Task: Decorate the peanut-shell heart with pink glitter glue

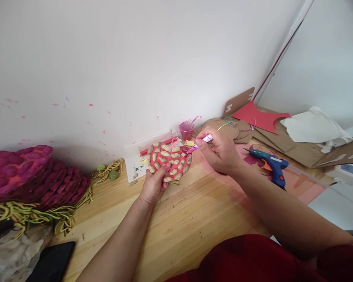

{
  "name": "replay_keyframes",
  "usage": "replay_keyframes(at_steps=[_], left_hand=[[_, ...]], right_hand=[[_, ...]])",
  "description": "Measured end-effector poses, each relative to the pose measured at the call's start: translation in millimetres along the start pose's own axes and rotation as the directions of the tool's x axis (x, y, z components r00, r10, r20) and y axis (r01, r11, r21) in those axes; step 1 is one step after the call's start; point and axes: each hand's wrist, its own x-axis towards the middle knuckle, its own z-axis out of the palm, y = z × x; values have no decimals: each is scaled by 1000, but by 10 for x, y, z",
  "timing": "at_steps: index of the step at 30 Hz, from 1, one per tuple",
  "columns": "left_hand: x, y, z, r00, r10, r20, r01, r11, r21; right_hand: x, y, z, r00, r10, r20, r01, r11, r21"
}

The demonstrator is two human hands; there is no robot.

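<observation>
My left hand grips the lower edge of a round red piece covered with unshelled peanuts, its thumb across the front. A pink loop stands up at the piece's top. In my right hand is a paintbrush with a white handle and pink stains. Its pink-wet tip is at the piece's upper right edge, where one peanut looks pink. Behind the piece stands a clear cup of pink paint with a pink hooked stick by its rim.
At left are stacked magenta peanut-covered pieces with yellow-green yarn fringe, and a black phone. To the right lie a blue glue gun, cardboard pieces, red paper and a white cloth. A paint-spattered wall rises behind.
</observation>
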Motion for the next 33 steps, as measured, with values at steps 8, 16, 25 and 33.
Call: replay_keyframes(at_steps=[8,16,25,33], left_hand=[[13,11,-28,1000,-30,-6,30,1000,-5],[15,19,-40,998,-58,-11,58,998,-6],[23,7,-50,998,-60,-11,60,998,-17],[29,1,-71,998,-68,0,68,997,-28]], right_hand=[[-14,10,5,998,57,-32,-55,995,83],[-31,74,31,990,137,-29,-131,979,154],[-35,134,63,981,194,-19,-184,956,227],[-45,138,84,973,230,-13,-217,935,281]])
